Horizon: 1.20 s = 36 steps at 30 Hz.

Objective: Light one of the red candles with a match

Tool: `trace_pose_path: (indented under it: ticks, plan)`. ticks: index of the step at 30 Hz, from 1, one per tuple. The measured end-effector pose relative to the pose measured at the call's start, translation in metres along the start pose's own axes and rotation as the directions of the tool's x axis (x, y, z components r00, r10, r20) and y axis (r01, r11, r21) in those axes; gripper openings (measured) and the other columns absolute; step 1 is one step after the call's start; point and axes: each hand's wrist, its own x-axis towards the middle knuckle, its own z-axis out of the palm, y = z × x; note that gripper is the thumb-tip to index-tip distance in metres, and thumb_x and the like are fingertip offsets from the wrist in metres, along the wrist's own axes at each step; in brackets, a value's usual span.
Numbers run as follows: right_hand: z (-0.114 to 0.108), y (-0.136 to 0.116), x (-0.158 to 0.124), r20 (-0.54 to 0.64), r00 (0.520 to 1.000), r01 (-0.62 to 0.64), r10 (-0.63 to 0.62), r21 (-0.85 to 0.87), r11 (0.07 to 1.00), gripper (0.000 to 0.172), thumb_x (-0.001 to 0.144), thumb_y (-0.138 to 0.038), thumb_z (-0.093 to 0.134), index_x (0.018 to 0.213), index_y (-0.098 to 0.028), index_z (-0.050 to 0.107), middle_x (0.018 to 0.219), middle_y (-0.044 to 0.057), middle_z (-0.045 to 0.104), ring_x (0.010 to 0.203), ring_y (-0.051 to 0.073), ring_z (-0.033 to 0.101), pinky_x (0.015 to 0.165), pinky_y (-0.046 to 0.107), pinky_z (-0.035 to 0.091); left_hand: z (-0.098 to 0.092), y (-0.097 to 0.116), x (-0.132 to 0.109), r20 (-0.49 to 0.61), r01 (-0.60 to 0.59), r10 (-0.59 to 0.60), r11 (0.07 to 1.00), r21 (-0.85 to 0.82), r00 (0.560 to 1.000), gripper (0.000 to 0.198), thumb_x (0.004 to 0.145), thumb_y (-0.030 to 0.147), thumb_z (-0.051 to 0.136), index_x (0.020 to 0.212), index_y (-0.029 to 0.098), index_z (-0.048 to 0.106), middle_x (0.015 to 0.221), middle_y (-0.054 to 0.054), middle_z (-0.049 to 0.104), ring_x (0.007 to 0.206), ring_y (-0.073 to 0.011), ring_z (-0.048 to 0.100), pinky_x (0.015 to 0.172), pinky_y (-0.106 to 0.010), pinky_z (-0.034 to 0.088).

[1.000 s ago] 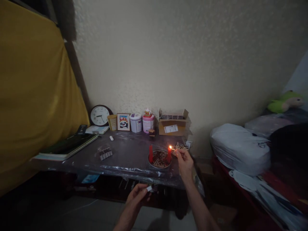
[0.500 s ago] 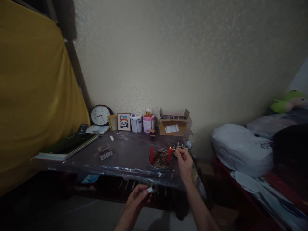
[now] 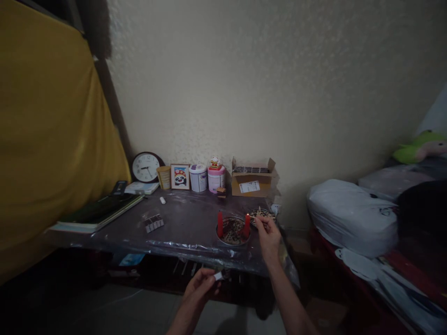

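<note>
My right hand [image 3: 269, 241] pinches a burning match [image 3: 252, 217], its small flame at the top of the right red candle [image 3: 247, 228]. A left red candle [image 3: 220, 226] stands upright across the same round metal dish [image 3: 233, 243], which has a dark speckled bottom. In front of the table edge, my left hand [image 3: 199, 289] is closed on a small white-sided matchbox [image 3: 218, 276]. Just behind my right fingers lies a second dish [image 3: 272, 214] with many thin pale sticks, partly hidden by the hand.
On the plastic-covered table [image 3: 188, 218] lies a pack of small boxes [image 3: 154, 223]. Along the wall stand a clock [image 3: 145, 167], a framed panda picture [image 3: 180, 177], two tins [image 3: 198, 178] and an open carton [image 3: 251, 184]. A yellow cloth [image 3: 52, 116] hangs left; white bags [image 3: 349, 218] sit right.
Hardly anything differs. My right hand keeps the match at the right candle, and the matchbox in my left hand has turned very slightly.
</note>
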Motion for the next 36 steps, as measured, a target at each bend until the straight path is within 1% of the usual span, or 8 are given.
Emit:
trace_pose_path:
  ticks: [10, 16, 20, 23, 27, 32, 36]
  plan:
    - [-0.001, 0.001, 0.000, -0.007, 1.000, -0.009, 0.009, -0.006, 1.000, 0.025, 0.070, -0.042, 0.064, 0.077, -0.018, 0.063, 0.075, 0.002, 0.065, 0.070, 0.018, 0.059, 0.069, 0.031, 0.047, 0.000, 0.000, 0.000, -0.011, 0.006, -0.005, 1.000, 0.024, 1.000, 0.025, 0.060, 0.035, 0.074, 0.076, 0.018, 0.065, 0.071, -0.002, 0.063, 0.068, -0.0156, 0.058, 0.066, -0.027, 0.044]
    - [0.000, 0.000, 0.000, -0.006, 1.000, -0.001, 0.001, -0.002, 1.000, 0.023, 0.070, -0.040, 0.065, 0.076, -0.018, 0.063, 0.073, 0.002, 0.064, 0.069, 0.017, 0.059, 0.068, 0.030, 0.047, 0.000, 0.001, -0.001, 0.002, 0.003, -0.003, 1.000, 0.021, 1.000, 0.024, 0.062, 0.035, 0.073, 0.078, 0.019, 0.065, 0.076, -0.003, 0.065, 0.073, -0.0164, 0.059, 0.069, -0.029, 0.044]
    - [0.000, -0.001, 0.001, -0.016, 1.000, -0.003, 0.003, 0.010, 1.000, 0.024, 0.070, -0.040, 0.064, 0.076, -0.017, 0.063, 0.074, 0.002, 0.065, 0.070, 0.017, 0.059, 0.068, 0.031, 0.047, 0.001, 0.001, 0.001, -0.025, 0.004, -0.003, 1.000, 0.029, 1.000, 0.027, 0.057, 0.037, 0.076, 0.074, 0.018, 0.065, 0.069, -0.001, 0.064, 0.068, -0.0153, 0.059, 0.066, -0.027, 0.044]
    - [-0.001, 0.000, 0.001, -0.031, 1.000, -0.005, 0.005, 0.013, 1.000, 0.024, 0.068, -0.041, 0.065, 0.075, -0.017, 0.063, 0.074, 0.002, 0.065, 0.071, 0.018, 0.059, 0.070, 0.032, 0.047, 0.005, 0.003, -0.001, -0.041, 0.002, -0.001, 0.999, 0.033, 0.999, 0.029, 0.054, 0.037, 0.077, 0.073, 0.019, 0.065, 0.070, -0.001, 0.064, 0.067, -0.0159, 0.059, 0.066, -0.028, 0.044]
    - [-0.001, 0.003, 0.003, -0.046, 0.999, -0.012, 0.013, 0.027, 1.000, 0.024, 0.067, -0.040, 0.067, 0.074, -0.018, 0.063, 0.074, 0.002, 0.065, 0.071, 0.018, 0.059, 0.071, 0.032, 0.047, 0.008, 0.006, -0.003, -0.050, 0.007, -0.005, 0.999, 0.034, 0.999, 0.029, 0.054, 0.037, 0.077, 0.073, 0.018, 0.065, 0.068, -0.002, 0.064, 0.066, -0.0161, 0.058, 0.065, -0.028, 0.044]
    - [-0.003, 0.003, 0.005, -0.050, 0.998, -0.038, 0.041, 0.061, 0.997, 0.023, 0.066, -0.039, 0.067, 0.074, -0.017, 0.063, 0.073, 0.002, 0.064, 0.070, 0.018, 0.058, 0.068, 0.031, 0.046, 0.002, 0.001, 0.000, -0.030, -0.005, 0.006, 1.000, 0.014, 1.000, 0.028, 0.057, 0.036, 0.076, 0.075, 0.018, 0.065, 0.069, -0.002, 0.064, 0.067, -0.0156, 0.058, 0.065, -0.027, 0.044]
    - [-0.009, -0.009, 0.008, -0.028, 0.997, -0.070, 0.073, 0.093, 0.993, 0.021, 0.066, -0.038, 0.067, 0.072, -0.018, 0.062, 0.067, -0.001, 0.060, 0.063, 0.015, 0.054, 0.063, 0.029, 0.044, -0.003, -0.001, 0.002, -0.011, 0.009, -0.009, 1.000, 0.024, 1.000, 0.025, 0.060, 0.035, 0.074, 0.076, 0.018, 0.065, 0.073, -0.002, 0.064, 0.070, -0.0154, 0.059, 0.067, -0.027, 0.045]
